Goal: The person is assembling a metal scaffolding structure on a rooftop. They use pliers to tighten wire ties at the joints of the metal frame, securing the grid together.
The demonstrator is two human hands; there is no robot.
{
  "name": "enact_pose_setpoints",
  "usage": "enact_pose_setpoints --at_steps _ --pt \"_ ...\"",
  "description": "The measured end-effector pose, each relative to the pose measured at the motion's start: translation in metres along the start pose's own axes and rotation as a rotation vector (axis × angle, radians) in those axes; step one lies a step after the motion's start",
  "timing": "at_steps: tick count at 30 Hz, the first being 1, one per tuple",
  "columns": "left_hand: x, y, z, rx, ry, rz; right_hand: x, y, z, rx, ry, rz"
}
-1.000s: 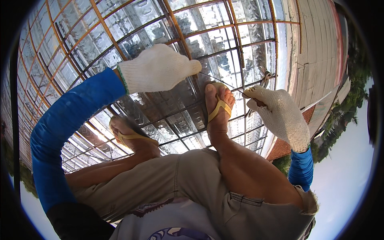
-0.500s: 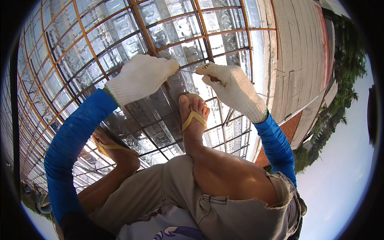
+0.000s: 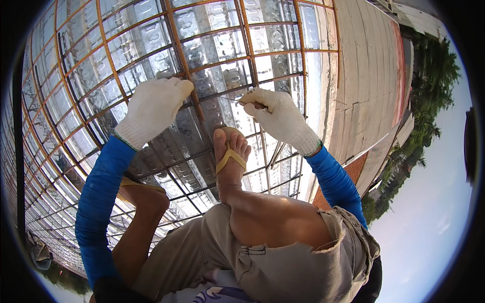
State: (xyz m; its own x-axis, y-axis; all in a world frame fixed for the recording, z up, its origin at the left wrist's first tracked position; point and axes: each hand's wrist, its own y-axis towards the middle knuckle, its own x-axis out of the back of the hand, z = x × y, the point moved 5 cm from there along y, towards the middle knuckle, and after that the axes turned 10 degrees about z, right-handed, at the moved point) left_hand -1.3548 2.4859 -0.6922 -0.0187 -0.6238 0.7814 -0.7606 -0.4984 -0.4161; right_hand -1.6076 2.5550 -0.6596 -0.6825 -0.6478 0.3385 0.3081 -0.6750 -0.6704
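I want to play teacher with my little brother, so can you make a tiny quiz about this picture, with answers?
1. True or false: the left hand has no glove on.

2. What is under the rusty bars?
A) Green grass
B) Shiny metal sheets
C) A wooden floor

3. Fill in the gap: the right hand is pinching a piece of thin ____.

Key:
1. False: it wears a white glove.
2. B.
3. Wire.
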Motion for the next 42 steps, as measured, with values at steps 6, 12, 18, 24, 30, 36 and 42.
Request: enact_pose_setpoints --at_steps 6,12,18,24,30,36,42 --pt "0.006 -0.027 0.034 0.17 -0.154 -0.392 0.021 -0.015 -0.021 -0.172 -0.006 -0.105" --pt "0.002 -0.029 0.046 0.278 -0.295 -0.595 0.022 -0.034 -0.033 -0.166 0.01 -0.194" --pt "-0.017 -0.005 0.045 0.372 -0.176 -0.628 0.013 -0.026 -0.055 -0.164 0.007 -0.176" --pt "-0.024 0.008 0.046 0.466 -0.345 -0.576 0.016 -0.029 -0.052 -0.245 0.06 -0.185" --pt "-0.032 0.005 0.052 0.398 -0.359 -0.61 0.003 -0.02 -0.045 -0.179 0.0 -0.128" --pt "-0.03 0.005 0.054 0.407 -0.419 -0.605 -0.014 0.015 -0.026 -0.006 -0.124 -0.118" --pt "-0.024 -0.003 0.046 0.485 -0.368 -0.615 -0.019 0.043 -0.003 0.058 -0.205 -0.124"
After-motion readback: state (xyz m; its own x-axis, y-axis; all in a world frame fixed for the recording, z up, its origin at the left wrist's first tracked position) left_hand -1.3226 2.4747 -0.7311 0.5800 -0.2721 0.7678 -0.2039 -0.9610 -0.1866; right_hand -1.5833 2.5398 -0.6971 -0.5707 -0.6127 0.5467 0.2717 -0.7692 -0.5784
